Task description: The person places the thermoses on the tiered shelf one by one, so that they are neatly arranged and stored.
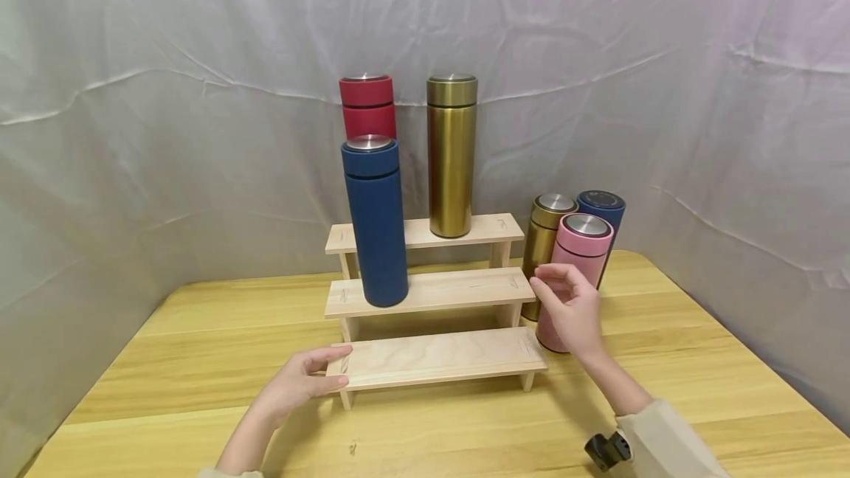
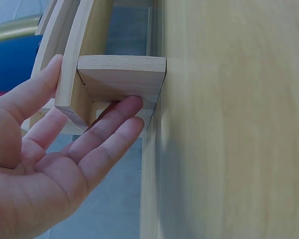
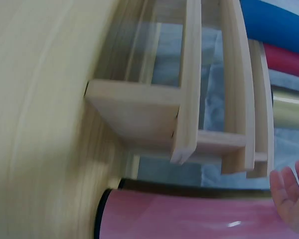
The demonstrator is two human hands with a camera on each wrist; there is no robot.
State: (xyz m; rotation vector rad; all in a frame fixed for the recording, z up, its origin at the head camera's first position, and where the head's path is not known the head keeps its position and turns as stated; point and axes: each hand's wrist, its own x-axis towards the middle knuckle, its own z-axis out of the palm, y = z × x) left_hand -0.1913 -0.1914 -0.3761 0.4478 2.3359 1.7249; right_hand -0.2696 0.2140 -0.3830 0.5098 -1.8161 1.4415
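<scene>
While your left hand (image 1: 299, 382) pinches the pale wooden three-tier stand (image 1: 458, 288), your right hand (image 1: 576, 312), fingers relaxed and empty, is beside the pink cylindrical metal-topped bottle (image 1: 586, 261).

The right sleeve (image 1: 667, 440) is long, in plain pale beige cloth, lightly creased, and ends in a cuff partway down the forearm. Beside that cuff sits a small black device (image 1: 607, 452), rounded at one end and blockier at the other; finer details are too small to make out. A sliver of the left sleeve (image 1: 229, 473), similarly pale, shows along the head view's lower edge. The left hand (image 1: 295, 383) and right hand (image 1: 576, 314) are bare, with slender fingers (image 2: 109, 130); creases line the left palm and finger joints.
</scene>
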